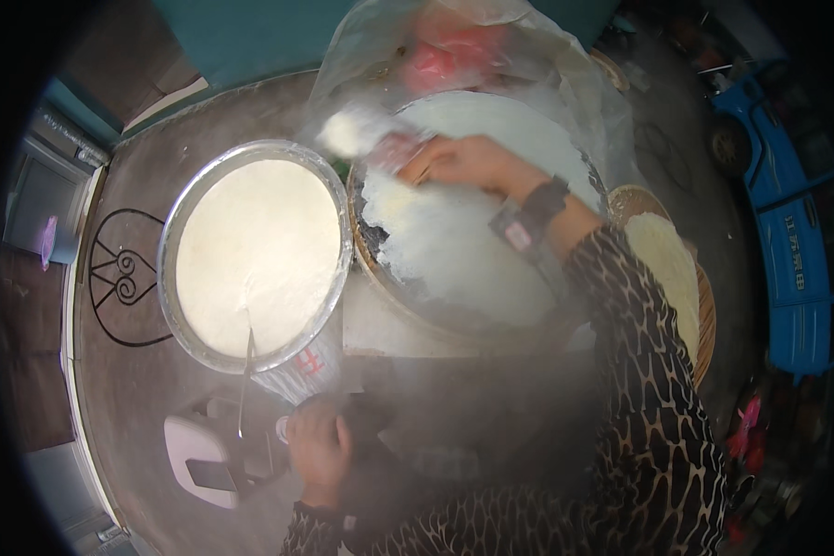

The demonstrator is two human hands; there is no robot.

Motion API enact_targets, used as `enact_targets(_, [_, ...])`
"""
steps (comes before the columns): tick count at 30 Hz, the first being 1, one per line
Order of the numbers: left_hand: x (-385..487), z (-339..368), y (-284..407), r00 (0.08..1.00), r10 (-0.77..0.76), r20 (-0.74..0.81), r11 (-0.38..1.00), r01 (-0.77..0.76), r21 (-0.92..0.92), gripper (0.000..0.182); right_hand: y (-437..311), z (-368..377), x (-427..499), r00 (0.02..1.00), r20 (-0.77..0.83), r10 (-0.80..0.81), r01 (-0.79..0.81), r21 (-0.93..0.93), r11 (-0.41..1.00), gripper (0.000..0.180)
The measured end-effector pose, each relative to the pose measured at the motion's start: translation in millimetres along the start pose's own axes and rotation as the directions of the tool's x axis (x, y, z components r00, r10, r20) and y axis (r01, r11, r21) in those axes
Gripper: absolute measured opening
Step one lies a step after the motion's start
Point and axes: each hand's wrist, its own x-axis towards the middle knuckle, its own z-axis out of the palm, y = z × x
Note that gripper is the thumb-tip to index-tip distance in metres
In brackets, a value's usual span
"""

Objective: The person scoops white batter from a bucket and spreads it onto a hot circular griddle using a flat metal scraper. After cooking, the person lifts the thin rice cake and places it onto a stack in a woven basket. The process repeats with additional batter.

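My right hand is over the far left part of a round griddle, its fingers closed on a motion-blurred item with a pale end and a reddish part. What that item is cannot be made out. White batter covers much of the griddle, with a ragged left edge and dark metal bare beside it. To the left stands a metal basin full of cream-coloured batter; a thin metal handle leans out over its near rim. My left hand hangs low in front, beside a small white round thing; its grip is unclear.
Steam blurs the griddle area. Clear plastic sheeting and a red plastic bag lie behind it. A pale flatbread sheet rests on a woven tray at right. A chair stands left; a blue vehicle is far right.
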Motion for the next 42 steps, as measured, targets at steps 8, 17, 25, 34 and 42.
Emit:
enact_targets(8, [-20.4,-12.2,-2.6,0.999,-0.051,-0.001,0.997,0.051,0.059,0.014,-106.5,132.9,-48.1,0.998,0.06,0.029,0.034,-0.826,0.563,0.034])
enact_targets(17, [-68.9,-7.1,-16.8,0.972,-0.145,-0.187,0.989,0.142,-0.029,0.014,-72.2,233.8,-71.8,0.952,-0.128,0.277,-0.302,-0.264,0.916,0.053])
enact_targets(25, [-64.1,-5.4,-26.0,0.982,-0.116,-0.15,0.992,0.106,-0.07,0.012,-69.2,278.5,-80.1,0.918,-0.038,0.394,-0.373,-0.416,0.829,0.081])
enact_targets(34, [-65.5,3.9,-27.0,0.964,-0.072,-0.256,0.987,0.033,-0.155,0.011,-78.0,231.7,-222.0,0.929,0.005,0.369,-0.333,-0.421,0.844,0.094])
enact_targets(42, [-62.9,6.9,-25.7,0.968,-0.073,-0.24,0.985,0.033,-0.169,0.009,-83.1,204.7,-156.1,0.91,-0.136,0.392,-0.399,-0.022,0.917,0.07])
